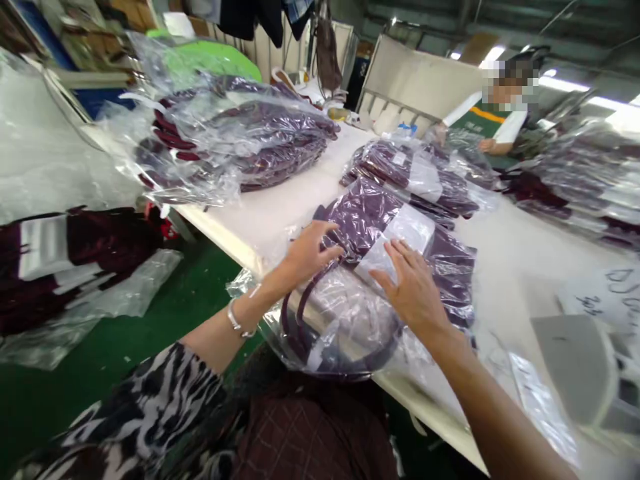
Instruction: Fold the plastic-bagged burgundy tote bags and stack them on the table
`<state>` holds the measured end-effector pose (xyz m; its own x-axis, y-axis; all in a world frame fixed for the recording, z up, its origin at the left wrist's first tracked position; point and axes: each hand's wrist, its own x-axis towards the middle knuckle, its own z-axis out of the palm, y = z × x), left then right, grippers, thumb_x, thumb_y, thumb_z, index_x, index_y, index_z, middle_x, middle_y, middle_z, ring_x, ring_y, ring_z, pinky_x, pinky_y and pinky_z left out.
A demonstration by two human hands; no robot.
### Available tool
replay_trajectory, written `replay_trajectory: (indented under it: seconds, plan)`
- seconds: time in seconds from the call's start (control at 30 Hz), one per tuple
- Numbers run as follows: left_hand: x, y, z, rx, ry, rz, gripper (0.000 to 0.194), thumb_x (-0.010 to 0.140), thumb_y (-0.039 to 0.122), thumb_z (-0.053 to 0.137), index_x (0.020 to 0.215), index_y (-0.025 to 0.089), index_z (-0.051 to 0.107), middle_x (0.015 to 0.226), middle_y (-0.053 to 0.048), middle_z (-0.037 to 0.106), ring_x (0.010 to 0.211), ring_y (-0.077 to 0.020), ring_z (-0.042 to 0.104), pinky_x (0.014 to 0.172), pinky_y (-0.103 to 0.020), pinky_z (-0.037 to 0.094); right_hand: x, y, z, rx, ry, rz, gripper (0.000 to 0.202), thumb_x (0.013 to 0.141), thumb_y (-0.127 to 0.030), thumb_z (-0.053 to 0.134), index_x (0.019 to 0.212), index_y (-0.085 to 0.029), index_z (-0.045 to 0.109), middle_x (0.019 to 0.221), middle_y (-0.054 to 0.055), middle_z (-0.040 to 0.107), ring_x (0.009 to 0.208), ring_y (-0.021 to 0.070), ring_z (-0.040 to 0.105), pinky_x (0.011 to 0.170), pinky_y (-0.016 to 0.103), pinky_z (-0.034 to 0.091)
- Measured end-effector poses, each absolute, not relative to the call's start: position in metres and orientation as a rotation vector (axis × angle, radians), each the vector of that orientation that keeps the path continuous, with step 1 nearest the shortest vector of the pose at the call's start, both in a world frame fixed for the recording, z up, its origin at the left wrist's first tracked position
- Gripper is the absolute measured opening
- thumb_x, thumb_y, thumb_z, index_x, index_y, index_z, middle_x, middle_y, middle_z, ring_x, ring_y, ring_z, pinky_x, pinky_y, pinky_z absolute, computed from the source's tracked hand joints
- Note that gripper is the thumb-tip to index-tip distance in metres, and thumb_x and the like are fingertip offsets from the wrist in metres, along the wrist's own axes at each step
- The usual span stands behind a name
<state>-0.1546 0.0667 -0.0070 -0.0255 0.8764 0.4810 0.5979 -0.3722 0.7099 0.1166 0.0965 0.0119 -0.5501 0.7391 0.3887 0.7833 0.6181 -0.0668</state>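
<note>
A folded dark purple garment (363, 207) in a clear plastic bag lies on the white table, crossed by a white paper band (414, 230). Part of the bag, with dark curved straps or edging inside (303, 310), hangs over the table's front edge. At the left end of the garment is my left hand (310, 253), fingers apart and curved over the plastic. My right hand (413, 283) lies on the band and plastic with its fingers spread. Neither hand grips anything that I can see.
Bagged purple garments are piled at the back left (280, 133), behind the folded one (390, 163) and at the right (590, 180). More hang low at the left (100, 247). A person (483, 127) stands across the table. A grey piece (575, 360) lies at the right.
</note>
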Motion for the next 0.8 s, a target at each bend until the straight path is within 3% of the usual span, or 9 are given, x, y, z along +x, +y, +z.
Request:
replay_trajectory:
  seconds: [0.07, 0.17, 0.3, 0.43, 0.57, 0.7, 0.8]
  plan:
    - [-0.212, 0.037, -0.022, 1.799, 1.947, 1.471, 0.039, 0.086, 0.028, 0.072, 0.122, 0.018, 0.063, 0.127, -0.013, 0.065, 0.125, -0.0297, 0.058, 0.114, -0.047, 0.041, 0.110, 0.079, -0.005, -1.167, -2.470, -0.118, 0.070, 0.106, -0.056, 0.036, 0.163, -0.015, 0.028, 0.166, 0.017, 0.035, 0.157, 0.0302, 0.025, 0.126, 0.057, 0.025]
    - [-0.279, -0.006, -0.060, 1.330, 2.283, 1.387, 0.043, 0.081, 0.038, 0.073, 0.115, 0.015, 0.064, 0.122, -0.015, 0.066, 0.122, -0.0324, 0.060, 0.111, -0.049, 0.043, 0.105, 0.072, -0.038, -1.164, -2.586, -0.058, 0.075, 0.105, -0.060, 0.032, 0.165, -0.014, 0.022, 0.167, 0.016, 0.032, 0.158, 0.0312, 0.023, 0.127, 0.058, 0.022]
    - [-0.298, -0.038, -0.098, 0.854, 1.834, 1.168, 0.064, 0.071, 0.062, 0.078, 0.111, 0.015, 0.066, 0.114, -0.012, 0.071, 0.108, -0.0291, 0.066, 0.095, -0.041, 0.052, 0.106, 0.080, -0.054, -1.211, -2.705, 0.025, 0.082, 0.103, -0.065, 0.035, 0.165, -0.013, 0.023, 0.168, 0.017, 0.029, 0.158, 0.0318, 0.022, 0.129, 0.058, 0.018]
    - [-0.290, -0.049, -0.099, 0.741, 1.367, 1.133, 0.075, 0.064, 0.076, 0.078, 0.107, 0.015, 0.071, 0.099, -0.009, 0.073, 0.092, -0.0239, 0.067, 0.084, -0.035, 0.053, 0.101, 0.077, -0.030, -1.270, -2.666, 0.190, 0.079, 0.105, -0.063, 0.026, 0.166, -0.014, 0.018, 0.169, 0.016, 0.026, 0.159, 0.0293, 0.019, 0.128, 0.057, 0.020]
    - [-0.304, -0.058, -0.080, 0.904, 1.454, 1.047, 0.056, 0.065, 0.068, 0.082, 0.085, 0.016, 0.073, 0.074, -0.002, 0.066, 0.070, -0.0163, 0.058, 0.067, -0.027, 0.047, 0.084, 0.057, -0.024, -1.220, -2.626, 0.184, 0.081, 0.105, -0.064, 0.029, 0.167, -0.013, 0.015, 0.171, 0.015, 0.018, 0.160, 0.0274, 0.013, 0.130, 0.055, 0.017]
    - [-0.316, -0.068, -0.051, 1.015, 1.545, 1.009, 0.043, 0.072, 0.060, 0.078, 0.072, 0.018, 0.065, 0.066, 0.002, 0.058, 0.062, -0.0134, 0.050, 0.058, -0.023, 0.038, 0.073, 0.045, -0.038, -1.250, -2.730, 0.199, 0.080, 0.103, -0.065, 0.035, 0.162, -0.011, 0.032, 0.168, 0.017, 0.029, 0.159, 0.0320, 0.016, 0.129, 0.059, 0.013]
    - [-0.311, -0.066, -0.014, 1.094, 1.541, 0.999, 0.038, 0.077, 0.055, 0.075, 0.070, 0.019, 0.063, 0.065, 0.002, 0.058, 0.060, -0.0137, 0.049, 0.057, -0.024, 0.037, 0.069, 0.046, -0.036, -1.259, -2.721, 0.355, 0.076, 0.104, -0.064, 0.033, 0.162, -0.015, 0.033, 0.168, 0.014, 0.030, 0.159, 0.0319, 0.018, 0.129, 0.061, 0.015]
